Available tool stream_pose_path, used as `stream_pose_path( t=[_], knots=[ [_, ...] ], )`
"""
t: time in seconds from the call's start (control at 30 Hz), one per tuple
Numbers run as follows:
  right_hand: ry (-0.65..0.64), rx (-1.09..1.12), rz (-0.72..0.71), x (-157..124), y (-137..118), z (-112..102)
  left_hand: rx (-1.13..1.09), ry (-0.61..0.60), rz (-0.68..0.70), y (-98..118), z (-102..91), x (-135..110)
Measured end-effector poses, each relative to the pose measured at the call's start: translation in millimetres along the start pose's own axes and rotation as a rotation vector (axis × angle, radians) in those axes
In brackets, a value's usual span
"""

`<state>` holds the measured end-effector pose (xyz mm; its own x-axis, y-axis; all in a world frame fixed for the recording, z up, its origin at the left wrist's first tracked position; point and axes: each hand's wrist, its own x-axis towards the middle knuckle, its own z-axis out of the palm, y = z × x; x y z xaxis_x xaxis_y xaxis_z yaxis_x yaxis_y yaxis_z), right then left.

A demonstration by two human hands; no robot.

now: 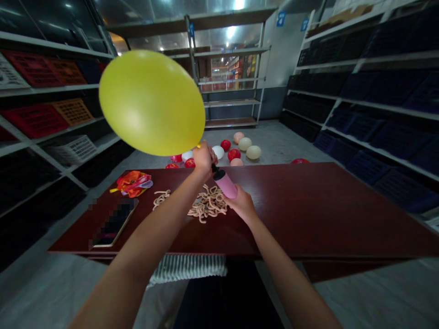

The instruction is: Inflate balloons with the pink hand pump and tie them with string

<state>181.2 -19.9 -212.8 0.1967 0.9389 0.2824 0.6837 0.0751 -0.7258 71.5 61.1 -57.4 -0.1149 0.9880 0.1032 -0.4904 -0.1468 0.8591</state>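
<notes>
A large inflated yellow balloon (152, 103) fills the upper left, its neck running down to my left hand (203, 157). That hand is closed around the neck at the black nozzle end of a pink balloon pump (226, 183). My right hand (242, 204) is wrapped around the lower end of the pump, over the table. Below the pump lies a pile of beige twisting balloons (209, 204), with a smaller bunch (161, 198) to its left partly behind my left forearm. The balloon's tip inside my left fingers is hidden.
On the dark red table (308, 210) lie a phone (116, 222) and a bag of red and orange balloons (133, 183) at the left. Several inflated balloons (253, 152) rest on the floor beyond. Shelves with crates (377, 123) stand on both sides, and a rack (229, 103) behind.
</notes>
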Motion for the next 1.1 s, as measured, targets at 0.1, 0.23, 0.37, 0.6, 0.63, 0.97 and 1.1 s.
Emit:
stream_pose_path(
  t=[0.1,0.23,0.37,0.6,0.63,0.97,1.1],
  knots=[
    [-0.014,-0.052,-0.023,-2.3,-0.7,0.9,-0.04,0.001,0.015,24.9,-8.5,8.1],
    [-0.024,-0.07,-0.049,-5.0,-2.5,1.8,-0.06,0.011,0.03,65.1,-17.0,19.9],
    [-0.02,-0.094,-0.078,-5.3,-1.4,3.2,-0.074,0.015,0.075,91.4,-22.4,26.4],
    [0.09,-0.109,-0.079,-6.6,5.2,2.8,-0.067,-0.031,0.089,71.0,-12.0,18.2],
    [0.098,-0.103,-0.079,-6.8,5.6,2.6,-0.057,-0.03,0.085,62.2,-8.3,16.0],
    [0.153,-0.016,0.008,-5.5,0.4,-4.9,0.015,-0.079,-0.012,-30.8,26.9,-8.1],
    [0.173,-0.001,0.002,-5.5,-0.2,-4.4,0.008,-0.059,-0.036,-29.0,28.4,-8.8]
  ],
)
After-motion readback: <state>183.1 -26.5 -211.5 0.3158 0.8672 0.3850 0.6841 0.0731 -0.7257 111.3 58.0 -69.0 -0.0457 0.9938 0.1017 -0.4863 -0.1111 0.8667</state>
